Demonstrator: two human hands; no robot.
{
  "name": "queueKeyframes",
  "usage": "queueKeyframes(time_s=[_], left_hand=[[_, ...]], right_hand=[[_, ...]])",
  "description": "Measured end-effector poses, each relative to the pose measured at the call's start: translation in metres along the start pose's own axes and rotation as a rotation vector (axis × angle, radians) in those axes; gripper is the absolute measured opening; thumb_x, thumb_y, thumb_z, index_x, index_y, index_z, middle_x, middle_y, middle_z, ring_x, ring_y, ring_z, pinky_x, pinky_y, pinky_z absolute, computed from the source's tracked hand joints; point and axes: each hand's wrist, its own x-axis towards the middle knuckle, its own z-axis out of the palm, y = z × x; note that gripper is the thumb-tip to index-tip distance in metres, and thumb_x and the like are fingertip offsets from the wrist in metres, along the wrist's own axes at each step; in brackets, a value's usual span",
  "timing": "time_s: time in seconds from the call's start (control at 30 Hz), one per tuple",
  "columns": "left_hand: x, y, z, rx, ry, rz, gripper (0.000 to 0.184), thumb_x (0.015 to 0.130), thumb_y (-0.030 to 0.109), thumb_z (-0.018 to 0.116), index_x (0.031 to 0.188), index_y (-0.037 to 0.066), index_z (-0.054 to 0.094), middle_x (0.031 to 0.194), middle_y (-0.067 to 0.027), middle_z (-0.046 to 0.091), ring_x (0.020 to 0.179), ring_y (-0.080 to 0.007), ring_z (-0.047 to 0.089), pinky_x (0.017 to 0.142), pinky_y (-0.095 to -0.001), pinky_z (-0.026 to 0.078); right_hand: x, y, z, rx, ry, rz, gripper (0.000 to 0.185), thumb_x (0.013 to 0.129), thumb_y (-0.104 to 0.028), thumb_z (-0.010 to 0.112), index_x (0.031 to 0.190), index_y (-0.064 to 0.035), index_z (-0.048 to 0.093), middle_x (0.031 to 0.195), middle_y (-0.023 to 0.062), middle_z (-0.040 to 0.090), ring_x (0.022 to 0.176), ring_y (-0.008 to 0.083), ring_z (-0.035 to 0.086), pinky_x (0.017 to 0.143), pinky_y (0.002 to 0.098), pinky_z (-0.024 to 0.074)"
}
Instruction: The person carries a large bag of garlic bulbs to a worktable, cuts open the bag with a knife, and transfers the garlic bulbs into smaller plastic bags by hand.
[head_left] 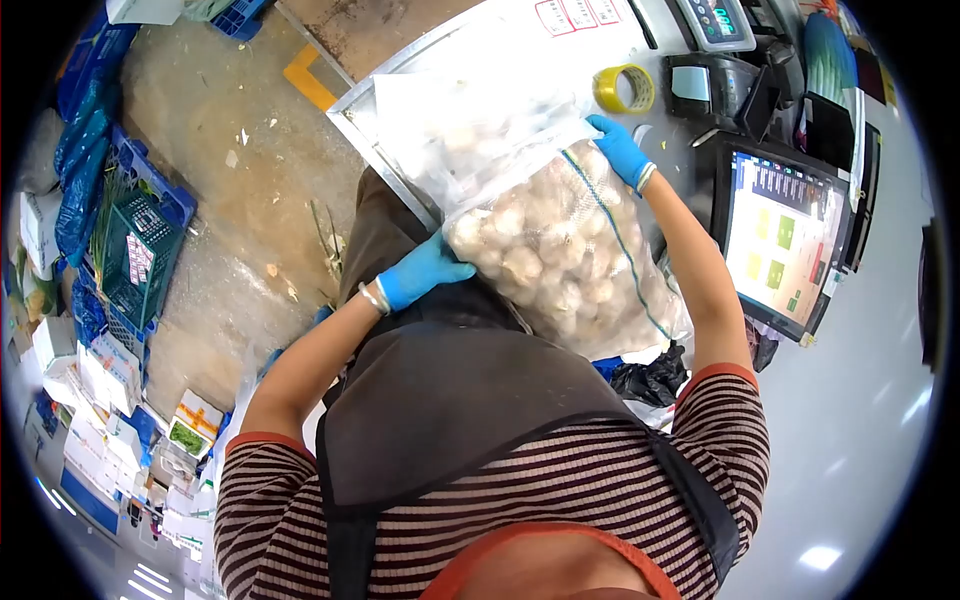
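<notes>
A mesh sack of garlic bulbs (560, 250) with a blue-green stripe leans between my body and the table. A clear plastic bag (480, 150) lies at its upper end, partly over the table. My left hand (420, 274), in a blue glove, grips the sack's left corner, the thumb in front and the other fingers partly hidden. At the sack's upper right corner my right hand (622, 153), also in a blue glove, holds the edge where plastic and mesh meet. Some of its fingertips are hidden.
Yellow tape (623, 89) lies on the white table (440, 50). To the right stand a scale (718, 22), a small printer (705, 88) and a lit monitor (780, 235). A green crate (140, 255) and boxes (105, 375) line the left. A black bag (650, 378) sits below the sack.
</notes>
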Motion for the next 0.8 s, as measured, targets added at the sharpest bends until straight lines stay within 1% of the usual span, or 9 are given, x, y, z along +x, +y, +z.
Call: queueKeyframes(time_s=[0.13, 0.23, 0.27, 0.37, 0.4, 0.5, 0.57, 0.63, 0.8], left_hand=[[0.027, -0.036, 0.016, -0.476, 0.047, -0.042, 0.054, 0.08, 0.001, 0.065, 0.132, -0.001, 0.047, 0.121, -0.0049, 0.058, 0.106, -0.0155, 0.058, 0.088, -0.0288, 0.05], [0.043, -0.02, 0.022, -0.409, 0.176, -0.135, 0.046, 0.078, -0.002, 0.066, 0.123, -0.003, 0.055, 0.107, -0.0051, 0.065, 0.092, -0.0142, 0.063, 0.081, -0.0278, 0.051], [0.038, -0.013, 0.032, -0.522, 0.266, -0.073, 0.037, 0.078, -0.002, 0.066, 0.115, -0.005, 0.06, 0.093, -0.0042, 0.067, 0.081, -0.0136, 0.064, 0.076, -0.0277, 0.052], [0.012, 0.018, 0.031, -0.417, 0.126, 0.016, 0.058, 0.077, 0.0, 0.068, 0.131, -0.001, 0.049, 0.116, -0.0039, 0.06, 0.101, -0.0131, 0.057, 0.09, -0.0288, 0.048], [0.01, 0.013, 0.034, -0.379, 0.144, 0.022, 0.061, 0.077, 0.001, 0.069, 0.133, 0.0, 0.046, 0.12, -0.0037, 0.057, 0.104, -0.0131, 0.055, 0.092, -0.0287, 0.046], [0.019, -0.007, 0.031, -0.231, 0.156, 0.021, 0.067, 0.079, 0.005, 0.07, 0.139, 0.002, 0.04, 0.129, -0.0032, 0.052, 0.112, -0.013, 0.051, 0.096, -0.0284, 0.044], [0.028, -0.018, 0.025, -0.162, 0.137, -0.061, 0.067, 0.08, 0.007, 0.07, 0.14, 0.002, 0.039, 0.131, -0.0031, 0.051, 0.113, -0.0129, 0.05, 0.096, -0.0281, 0.044], [0.037, -0.028, 0.019, -0.193, 0.035, -0.24, 0.056, 0.084, 0.005, 0.067, 0.136, 0.001, 0.044, 0.12, -0.0056, 0.059, 0.103, -0.0131, 0.056, 0.09, -0.0271, 0.048], [0.008, 0.027, 0.044, -0.549, 0.003, -0.259, 0.056, 0.083, 0.0, 0.067, 0.134, 0.002, 0.046, 0.116, -0.0045, 0.06, 0.099, -0.0133, 0.059, 0.087, -0.0273, 0.05]], right_hand=[[-0.011, 0.013, 0.008, 0.768, -0.108, 0.363, 0.033, 0.096, -0.02, 0.048, 0.123, -0.002, 0.055, 0.114, 0.0061, 0.063, 0.102, 0.0157, 0.058, 0.094, 0.0285, 0.045], [-0.022, -0.011, -0.007, 0.961, -0.272, 0.622, 0.037, 0.1, -0.022, 0.04, 0.131, -0.0028, 0.05, 0.126, 0.0054, 0.056, 0.111, 0.0144, 0.054, 0.099, 0.0288, 0.0426], [-0.03, -0.025, -0.01, 0.935, -0.195, 0.528, 0.038, 0.101, -0.021, 0.037, 0.131, -0.0018, 0.05, 0.128, 0.0063, 0.055, 0.113, 0.0148, 0.054, 0.101, 0.0292, 0.0424], [-0.071, -0.049, -0.02, 0.634, -0.15, 0.159, 0.037, 0.101, -0.019, 0.037, 0.13, -0.0001, 0.051, 0.127, 0.0064, 0.057, 0.113, 0.0164, 0.057, 0.102, 0.03, 0.0422], [-0.076, -0.059, -0.013, 1.015, -0.115, 0.338, 0.036, 0.1, -0.019, 0.039, 0.127, 0.0004, 0.053, 0.121, 0.0058, 0.06, 0.109, 0.0144, 0.057, 0.1, 0.0295, 0.0427], [-0.062, 0.023, 0.01, 0.227, -0.01, 0.129, 0.036, 0.1, -0.022, 0.04, 0.125, -0.0002, 0.055, 0.115, 0.0049, 0.062, 0.103, 0.0119, 0.055, 0.095, 0.028, 0.044], [-0.053, 0.058, 0.021, 0.308, 0.026, 0.134, 0.036, 0.1, -0.025, 0.041, 0.122, -0.0015, 0.058, 0.112, 0.003, 0.062, 0.101, 0.0106, 0.054, 0.093, 0.0266, 0.0436], [-0.065, 0.022, 0.014, 0.519, -0.051, 0.315, 0.037, 0.101, -0.025, 0.04, 0.122, -0.0005, 0.058, 0.114, 0.003, 0.062, 0.102, 0.0103, 0.054, 0.094, 0.027, 0.0436], [-0.119, -0.037, -0.01, 0.514, 0.053, 0.223, 0.038, 0.1, -0.023, 0.041, 0.124, 0.003, 0.056, 0.119, 0.0049, 0.061, 0.106, 0.0136, 0.055, 0.095, 0.0285, 0.0436]])
